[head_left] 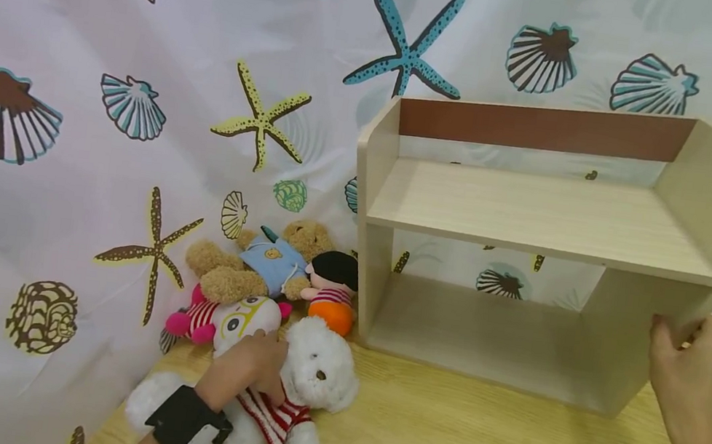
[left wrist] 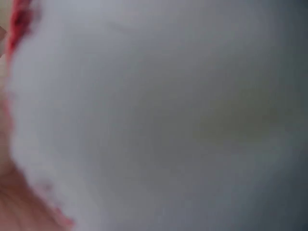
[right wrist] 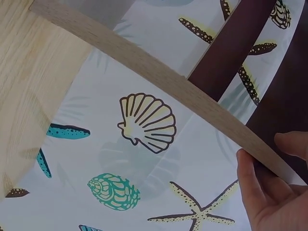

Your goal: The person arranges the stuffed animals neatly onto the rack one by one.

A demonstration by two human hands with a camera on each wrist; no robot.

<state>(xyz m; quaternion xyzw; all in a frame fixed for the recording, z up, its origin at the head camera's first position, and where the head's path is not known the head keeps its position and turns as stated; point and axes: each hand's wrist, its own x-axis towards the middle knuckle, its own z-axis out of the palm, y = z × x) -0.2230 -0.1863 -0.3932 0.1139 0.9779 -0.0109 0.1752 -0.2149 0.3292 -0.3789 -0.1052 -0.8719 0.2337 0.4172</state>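
both hands are gripping something as i watch the feed from my station. left hand (head_left: 254, 363) is narrow, fingers curled on the white plush bear (head_left: 314, 382) at its red-and-white striped knit top (head_left: 272, 423), just below the head. that bear lies on its back in the lower left of the frame, on the light wood table (head_left: 469, 440), its face towards my view. right hand (head_left: 699, 396), at the right edge of the frame, pinches the front edge of the shelf unit's right side panel (head_left: 640, 335); my right wrist view has the thumb on one face and the fingers on the other.

the pale wood two-level shelf unit (head_left: 542, 207) fills the right half of the frame, upright, with a reddish-brown strip (head_left: 547, 129) across its top back. just beyond the white bear, left of centre, i see a pink-and-white doll with yellow goggle rings (head_left: 245, 323), a brown teddy bear (head_left: 227, 282) in a light blue shirt, and a black-capped doll (head_left: 330, 300) in a striped top and orange bottoms, near the unit's left side. white fabric (head_left: 188, 20) printed with shells and starfish hangs behind. my left wrist view is mostly blurred white plush, with red trim at its left edge.
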